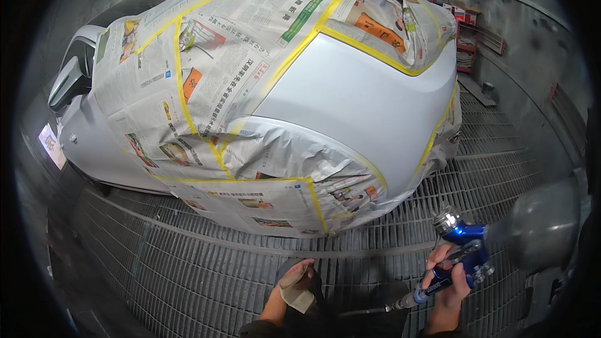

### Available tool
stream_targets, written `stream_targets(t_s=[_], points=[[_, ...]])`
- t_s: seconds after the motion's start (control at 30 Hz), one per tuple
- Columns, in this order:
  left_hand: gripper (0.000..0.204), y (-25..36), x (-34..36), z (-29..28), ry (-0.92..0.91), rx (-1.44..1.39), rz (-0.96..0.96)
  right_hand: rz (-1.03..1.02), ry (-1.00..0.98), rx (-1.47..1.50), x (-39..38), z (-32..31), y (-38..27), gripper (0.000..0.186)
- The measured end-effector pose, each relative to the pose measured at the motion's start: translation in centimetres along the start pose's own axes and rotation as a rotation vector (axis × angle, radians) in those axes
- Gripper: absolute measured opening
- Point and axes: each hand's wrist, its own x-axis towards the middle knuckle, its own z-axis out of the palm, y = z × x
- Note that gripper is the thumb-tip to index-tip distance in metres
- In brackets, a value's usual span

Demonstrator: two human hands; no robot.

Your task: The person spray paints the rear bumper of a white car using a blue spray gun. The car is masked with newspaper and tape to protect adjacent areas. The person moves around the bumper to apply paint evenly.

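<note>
My right hand (452, 280), at the lower right, grips the handle of a blue spray gun (466, 234) with fingers near its trigger. The gun's silver nozzle points up and left, and a large greyish translucent cup (543, 228) is joined to it. An air hose (370, 310) runs from the handle's base toward the left. Low in the middle, my left hand (293, 275) is closed on a folded beige cloth (298, 297). Both hands are apart from the car's bare pale-grey rear side panel (363, 94), framed by newspaper (238, 56) and yellow tape (294, 56).
The masked car fills the upper middle, its side mirror (72, 81) at the far left. Newspaper sheeting hangs near the grated floor (188, 247). Red shelving (468, 44) with boxes and a small can (487, 88) stand at the back right, beside the wall (532, 37).
</note>
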Motion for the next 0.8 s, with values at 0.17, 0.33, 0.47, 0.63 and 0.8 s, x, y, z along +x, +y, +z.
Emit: stream_targets(t_s=[0.17,0.33,0.47,0.63,0.8], points=[[0.045,0.2,0.2,-0.5,-0.123,-0.177,-0.055,0.192,-0.069,0.014,-2.2,-1.9,1.8,0.081],[0.042,-0.2,-1.2,1.1,-0.044,-0.055,0.009,0.501,-0.253,-0.118,-0.8,-3.2,6.0,0.058],[0.048,-0.3,-3.9,4.7,0.029,-0.121,0.055,0.519,-0.443,-0.588,-0.4,-7.1,15.9,0.038],[0.046,-1.3,-7.8,8.7,0.002,-0.101,0.118,0.573,-0.543,-0.695,-3.8,-8.9,31.2,0.050],[0.050,-4.4,-13.0,9.0,0.040,-0.177,0.103,0.654,-0.775,-0.787,-5.9,-6.1,44.1,0.046]])
